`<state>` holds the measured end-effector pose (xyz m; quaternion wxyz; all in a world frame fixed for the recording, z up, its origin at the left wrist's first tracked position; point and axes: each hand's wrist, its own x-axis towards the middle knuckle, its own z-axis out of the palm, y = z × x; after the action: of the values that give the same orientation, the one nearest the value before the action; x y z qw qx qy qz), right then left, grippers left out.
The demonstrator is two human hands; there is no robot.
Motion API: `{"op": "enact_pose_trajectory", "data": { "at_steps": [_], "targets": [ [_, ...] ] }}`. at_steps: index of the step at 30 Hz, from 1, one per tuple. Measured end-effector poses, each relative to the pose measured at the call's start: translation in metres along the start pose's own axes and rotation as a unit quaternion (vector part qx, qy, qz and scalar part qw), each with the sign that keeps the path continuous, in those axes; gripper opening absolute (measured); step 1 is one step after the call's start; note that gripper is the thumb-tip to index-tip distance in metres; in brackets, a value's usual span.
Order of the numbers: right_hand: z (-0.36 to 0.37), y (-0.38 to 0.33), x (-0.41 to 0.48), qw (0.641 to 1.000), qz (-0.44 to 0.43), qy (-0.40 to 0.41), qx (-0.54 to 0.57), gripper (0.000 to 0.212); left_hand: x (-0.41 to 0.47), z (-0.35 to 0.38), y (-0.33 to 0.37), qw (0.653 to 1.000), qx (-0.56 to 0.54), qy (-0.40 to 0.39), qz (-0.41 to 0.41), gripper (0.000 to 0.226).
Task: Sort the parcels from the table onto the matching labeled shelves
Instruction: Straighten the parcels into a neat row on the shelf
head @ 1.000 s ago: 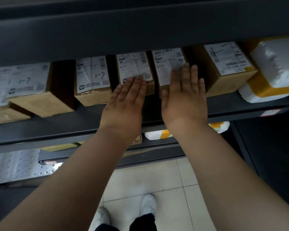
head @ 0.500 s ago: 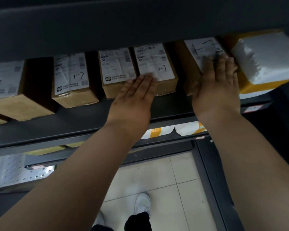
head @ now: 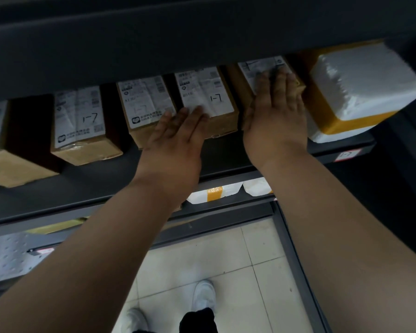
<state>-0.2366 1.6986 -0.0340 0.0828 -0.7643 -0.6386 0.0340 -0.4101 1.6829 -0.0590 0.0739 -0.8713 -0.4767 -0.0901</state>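
Note:
Several brown cardboard parcels with white labels marked 1-7 stand in a row on a dark shelf (head: 87,188). My left hand (head: 175,143) lies flat with straight fingers against the fronts of two middle parcels, one (head: 144,104) on the left and one (head: 207,92) on the right. My right hand (head: 277,111) presses flat on the label of the parcel (head: 250,73) further right. A white foam parcel with yellow tape (head: 360,87) sits at the row's right end. The shelf tag (head: 347,155) reads 1-7.
The shelf above (head: 202,32) overhangs the parcels' tops. More parcels stand at the left (head: 82,121). A lower shelf holds white foam parcels (head: 214,192). A perforated metal plate (head: 7,258) is at lower left. Tiled floor and my white shoes show below.
The view drifted right. My right hand went from the middle parcel to the one further right and now lies on its label. My left hand shifted right across the middle parcels.

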Motion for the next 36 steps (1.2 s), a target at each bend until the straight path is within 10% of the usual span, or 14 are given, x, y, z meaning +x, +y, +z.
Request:
{"op": "enact_pose_trajectory", "data": {
  "at_steps": [36],
  "targets": [
    [0.005,0.045,-0.03,0.983,0.019,0.167,-0.077,0.061,-0.009,-0.013,0.003,0.997,0.053,-0.047,-0.028,0.066]
  ]
}}
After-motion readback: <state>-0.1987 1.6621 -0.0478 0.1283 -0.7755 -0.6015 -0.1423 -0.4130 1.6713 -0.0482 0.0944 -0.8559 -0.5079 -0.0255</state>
